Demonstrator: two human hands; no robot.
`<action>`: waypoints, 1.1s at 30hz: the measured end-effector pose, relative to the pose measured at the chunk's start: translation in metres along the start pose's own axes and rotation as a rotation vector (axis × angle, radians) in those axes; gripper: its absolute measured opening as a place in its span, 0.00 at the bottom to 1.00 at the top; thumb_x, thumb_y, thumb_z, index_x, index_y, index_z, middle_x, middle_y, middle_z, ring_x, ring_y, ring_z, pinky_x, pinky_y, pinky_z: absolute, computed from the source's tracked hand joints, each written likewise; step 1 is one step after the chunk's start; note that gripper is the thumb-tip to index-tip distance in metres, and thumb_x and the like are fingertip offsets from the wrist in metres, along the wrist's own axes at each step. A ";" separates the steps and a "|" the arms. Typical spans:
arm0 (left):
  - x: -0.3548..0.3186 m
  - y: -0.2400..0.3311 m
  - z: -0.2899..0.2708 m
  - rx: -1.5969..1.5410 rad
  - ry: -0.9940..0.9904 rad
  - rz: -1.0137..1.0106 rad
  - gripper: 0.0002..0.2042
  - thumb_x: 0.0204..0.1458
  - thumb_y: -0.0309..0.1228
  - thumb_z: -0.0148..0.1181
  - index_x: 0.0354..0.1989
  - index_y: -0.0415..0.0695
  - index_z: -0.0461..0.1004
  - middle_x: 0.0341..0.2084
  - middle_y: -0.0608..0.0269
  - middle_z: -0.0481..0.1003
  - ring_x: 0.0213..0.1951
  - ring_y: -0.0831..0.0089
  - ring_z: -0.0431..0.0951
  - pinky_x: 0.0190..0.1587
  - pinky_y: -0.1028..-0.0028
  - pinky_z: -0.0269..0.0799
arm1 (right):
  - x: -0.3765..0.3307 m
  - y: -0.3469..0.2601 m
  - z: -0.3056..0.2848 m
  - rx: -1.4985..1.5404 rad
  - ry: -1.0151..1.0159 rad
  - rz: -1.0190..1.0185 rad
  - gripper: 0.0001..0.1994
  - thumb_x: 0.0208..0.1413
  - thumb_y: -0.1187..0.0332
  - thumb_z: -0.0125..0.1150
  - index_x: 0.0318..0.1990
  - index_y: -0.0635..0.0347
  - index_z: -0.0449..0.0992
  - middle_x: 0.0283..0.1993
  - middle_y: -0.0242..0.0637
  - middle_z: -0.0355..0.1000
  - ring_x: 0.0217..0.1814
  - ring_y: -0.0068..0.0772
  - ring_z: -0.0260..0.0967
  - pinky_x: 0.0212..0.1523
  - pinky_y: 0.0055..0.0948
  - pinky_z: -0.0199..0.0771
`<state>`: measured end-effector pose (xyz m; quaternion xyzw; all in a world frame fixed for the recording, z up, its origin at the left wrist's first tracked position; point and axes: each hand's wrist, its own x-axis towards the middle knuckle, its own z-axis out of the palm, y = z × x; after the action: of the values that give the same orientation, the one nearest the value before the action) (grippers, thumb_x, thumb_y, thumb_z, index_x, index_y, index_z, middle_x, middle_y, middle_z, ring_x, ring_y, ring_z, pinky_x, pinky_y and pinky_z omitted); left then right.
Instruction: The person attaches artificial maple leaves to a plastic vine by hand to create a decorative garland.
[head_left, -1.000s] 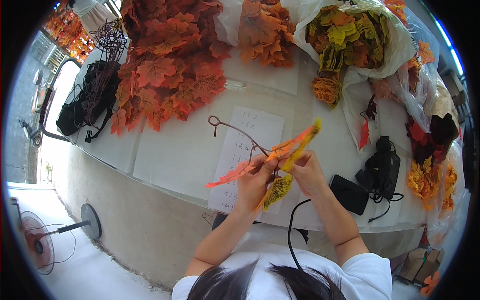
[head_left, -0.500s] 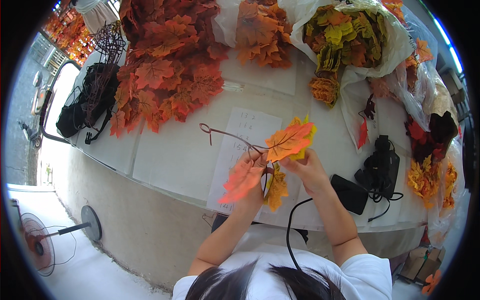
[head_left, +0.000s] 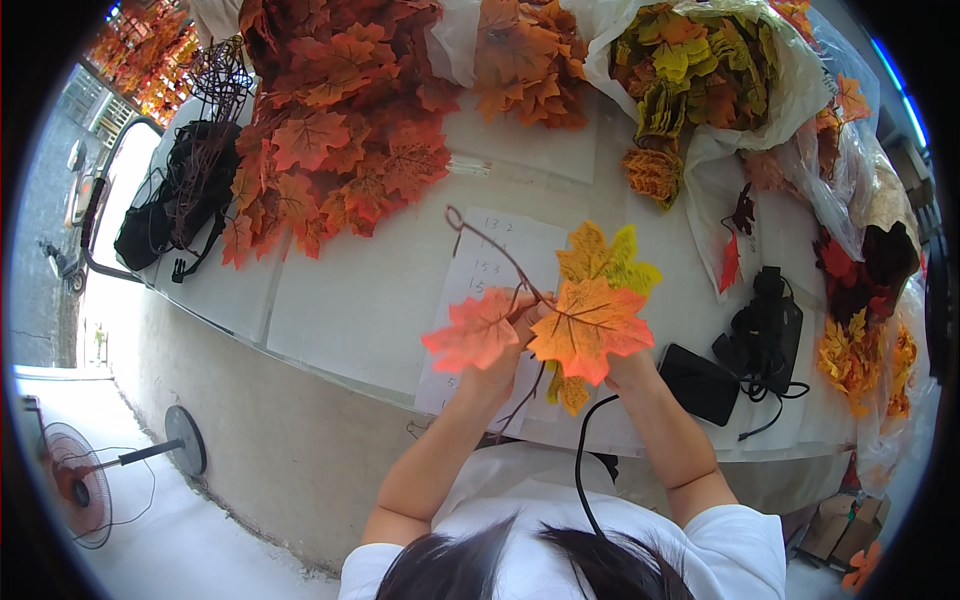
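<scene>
My left hand (head_left: 497,376) pinches the thin brown stem (head_left: 518,268) of an artificial maple leaf spray, whose looped end points up and to the left. A pinkish-red leaf (head_left: 472,330) lies over that hand's fingers. A large orange leaf (head_left: 590,322) faces up between my hands, with a mustard leaf (head_left: 584,254) and a yellow-green leaf (head_left: 631,264) beyond it. Another yellow leaf (head_left: 572,394) hangs below. Behind the orange leaf is my right hand (head_left: 630,372); its fingers are hidden, so their grip does not show.
A sheet of handwritten paper (head_left: 440,376) lies under my hands on the pale table (head_left: 340,320). Red-orange leaves (head_left: 340,140) pile at the far left, beside a black bag (head_left: 180,205). Plastic-wrapped yellow-green leaves (head_left: 700,60) stand far right. A black box (head_left: 700,384) and cables sit nearer.
The spray has turned: its looped stem end swings right and up, and the orange leaf comes lower and flatter. The mustard and yellow-green leaves spread into sight. My right fingers slip out of view behind the leaf.
</scene>
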<state>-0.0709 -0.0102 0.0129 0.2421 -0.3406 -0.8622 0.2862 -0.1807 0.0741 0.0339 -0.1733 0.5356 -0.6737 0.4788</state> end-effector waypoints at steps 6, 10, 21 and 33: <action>-0.004 0.015 -0.008 -0.133 -0.104 -0.398 0.11 0.48 0.31 0.53 0.38 0.40 0.66 0.26 0.64 0.69 0.24 0.81 0.66 0.24 0.81 0.64 | 0.017 -0.019 0.003 -0.024 0.015 0.000 0.13 0.47 0.72 0.56 0.41 0.61 0.65 0.37 0.32 0.66 0.41 0.23 0.63 0.39 0.24 0.66; -0.010 0.020 -0.019 -0.983 -0.276 -0.671 0.10 0.47 0.25 0.51 0.39 0.40 0.65 0.25 0.64 0.67 0.19 0.81 0.61 0.20 0.86 0.59 | 0.048 -0.040 0.020 -0.158 -0.210 0.276 0.10 0.47 0.73 0.56 0.38 0.61 0.68 0.34 0.30 0.67 0.37 0.21 0.63 0.35 0.23 0.65; -0.029 0.133 -0.044 -0.996 0.077 0.365 0.09 0.49 0.23 0.48 0.39 0.34 0.65 0.34 0.58 0.67 0.37 0.75 0.69 0.42 0.82 0.71 | 0.249 -0.108 0.048 -1.257 0.537 -1.341 0.04 0.41 0.70 0.58 0.28 0.55 0.74 0.28 0.32 0.68 0.39 0.31 0.62 0.43 0.30 0.58; 0.018 0.058 -0.012 -0.634 0.448 -0.114 0.05 0.46 0.24 0.54 0.33 0.43 0.69 0.27 0.68 0.72 0.33 0.78 0.73 0.28 0.84 0.69 | 0.092 -0.091 -0.037 -2.031 -0.087 -0.890 0.06 0.33 0.68 0.62 0.21 0.53 0.72 0.25 0.24 0.68 0.40 0.24 0.59 0.44 0.31 0.49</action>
<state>-0.0571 -0.0621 0.0431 0.3425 0.0278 -0.8650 0.3656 -0.2944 0.0150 0.0749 -0.6855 0.7116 -0.0267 -0.1521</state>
